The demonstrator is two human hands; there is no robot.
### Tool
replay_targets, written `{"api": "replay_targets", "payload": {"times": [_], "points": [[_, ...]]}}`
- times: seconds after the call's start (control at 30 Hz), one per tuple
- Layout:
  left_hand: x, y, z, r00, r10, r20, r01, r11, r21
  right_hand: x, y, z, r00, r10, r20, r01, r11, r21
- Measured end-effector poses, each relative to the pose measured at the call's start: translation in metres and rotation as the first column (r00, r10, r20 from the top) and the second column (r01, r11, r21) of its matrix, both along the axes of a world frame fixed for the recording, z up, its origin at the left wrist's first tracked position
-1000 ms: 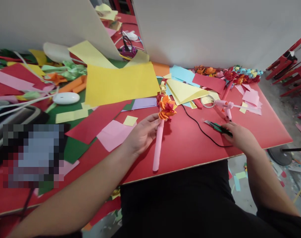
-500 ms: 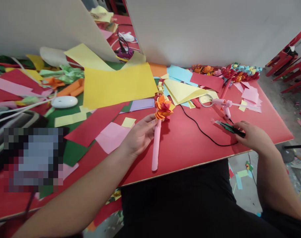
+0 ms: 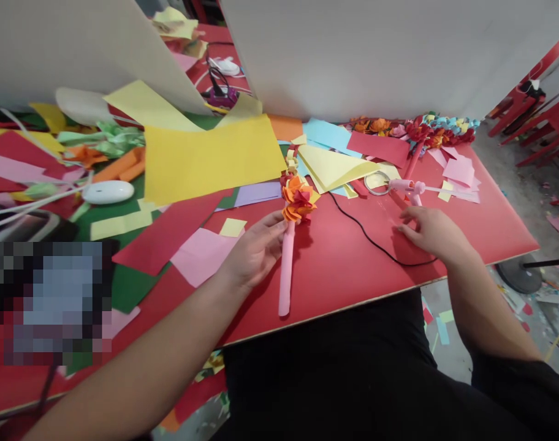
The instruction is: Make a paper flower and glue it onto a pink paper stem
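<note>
My left hand (image 3: 256,248) is closed around the upper part of a pink rolled-paper stick just below its orange and red paper flower (image 3: 299,201). The pink stem (image 3: 286,269) slants down toward the table's front edge. A short yellow and red paper chain (image 3: 291,160) shows just behind the flower. My right hand (image 3: 433,233) is open, thumb apart from the fingers, over the table beside a pink glue gun (image 3: 407,185). The gun's handle is partly hidden behind the fingers, and a clear glue stick juts from its back. The utility knife is out of sight.
Coloured paper sheets, including a large yellow sheet (image 3: 210,159), cover the left and back. A white computer mouse (image 3: 108,192) lies at left. A black cable (image 3: 366,236) crosses the red table (image 3: 344,275). Finished paper flowers (image 3: 426,131) lie at the back right, beneath a pale partition (image 3: 376,55).
My right hand has left the green and black utility knife and moved left and up to the glue gun. My left hand still holds the flower stick. The view has shifted slightly.
</note>
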State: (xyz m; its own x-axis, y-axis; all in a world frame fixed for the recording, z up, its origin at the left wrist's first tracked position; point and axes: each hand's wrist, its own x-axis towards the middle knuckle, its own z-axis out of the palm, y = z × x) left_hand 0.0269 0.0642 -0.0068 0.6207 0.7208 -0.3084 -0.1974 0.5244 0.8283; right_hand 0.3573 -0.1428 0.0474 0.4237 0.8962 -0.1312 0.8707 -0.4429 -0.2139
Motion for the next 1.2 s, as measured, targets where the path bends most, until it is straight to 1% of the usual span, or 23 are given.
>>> {"api": "replay_targets", "payload": {"times": [0.13,0.17,0.23,0.3,0.4,0.47,0.53,0.6,0.67,0.73,0.8,0.83,1.0,1.03,1.1,1.2], "points": [[-0.001,0.001,0.003,1.000,0.008,0.006,-0.008,1.000,0.001,-0.004,0.035,-0.012,0.999,-0.018,-0.040,0.013,0.993,-0.121],[-0.001,0.002,0.005,1.000,0.009,0.009,-0.009,1.000,0.002,-0.002,0.039,-0.013,0.998,-0.009,-0.059,0.001,0.990,-0.142],[-0.002,0.002,0.007,1.000,0.007,0.019,-0.008,1.000,0.006,0.001,0.042,-0.012,0.995,0.028,-0.097,-0.041,0.990,-0.135],[-0.003,0.002,0.009,0.999,-0.005,0.032,0.004,1.000,0.003,0.004,0.038,-0.005,0.992,0.054,-0.115,-0.063,0.995,-0.080],[-0.004,0.000,0.010,0.998,-0.024,0.052,0.025,1.000,-0.012,0.008,0.025,0.012,0.986,0.031,-0.162,-0.025,0.999,0.041],[-0.004,-0.001,0.009,0.998,-0.037,0.057,0.038,0.999,-0.018,0.010,0.017,0.025,0.959,0.052,-0.278,-0.005,0.986,0.168],[-0.004,-0.003,0.008,0.997,-0.050,0.054,0.051,0.999,-0.018,0.010,0.013,0.036,0.899,0.118,-0.423,0.018,0.953,0.303],[-0.004,-0.003,0.007,0.997,-0.058,0.049,0.059,0.998,-0.015,0.008,0.014,0.044,0.832,0.179,-0.525,0.063,0.910,0.409],[-0.004,-0.002,0.005,0.997,-0.053,0.051,0.054,0.999,-0.008,0.005,0.019,0.050,0.809,0.217,-0.546,0.116,0.852,0.511],[-0.003,0.000,0.004,0.998,-0.040,0.050,0.040,0.999,-0.005,0.000,0.026,0.053,0.835,0.243,-0.493,0.142,0.772,0.620],[-0.003,0.001,0.003,0.999,-0.026,0.041,0.026,1.000,-0.007,-0.003,0.034,0.055,0.876,0.258,-0.408,0.126,0.693,0.710],[-0.002,0.001,0.004,0.999,-0.023,0.036,0.023,1.000,-0.009,-0.005,0.038,0.056,0.893,0.262,-0.367,0.110,0.663,0.740],[-0.002,0.000,0.007,0.999,-0.042,0.028,0.042,0.999,-0.001,-0.008,0.060,0.060,0.943,0.255,-0.213,0.036,0.559,0.828],[-0.002,-0.001,0.007,0.999,-0.045,0.027,0.045,0.999,0.000,-0.009,0.065,0.062,0.947,0.260,-0.188,0.023,0.530,0.848],[-0.002,-0.001,0.007,0.999,-0.045,0.024,0.045,0.999,-0.005,-0.011,0.075,0.069,0.948,0.287,-0.141,-0.005,0.455,0.890],[-0.003,0.000,0.007,0.999,-0.039,0.018,0.039,0.999,-0.014,-0.015,0.088,0.086,0.939,0.336,-0.076,-0.037,0.319,0.947]]}}
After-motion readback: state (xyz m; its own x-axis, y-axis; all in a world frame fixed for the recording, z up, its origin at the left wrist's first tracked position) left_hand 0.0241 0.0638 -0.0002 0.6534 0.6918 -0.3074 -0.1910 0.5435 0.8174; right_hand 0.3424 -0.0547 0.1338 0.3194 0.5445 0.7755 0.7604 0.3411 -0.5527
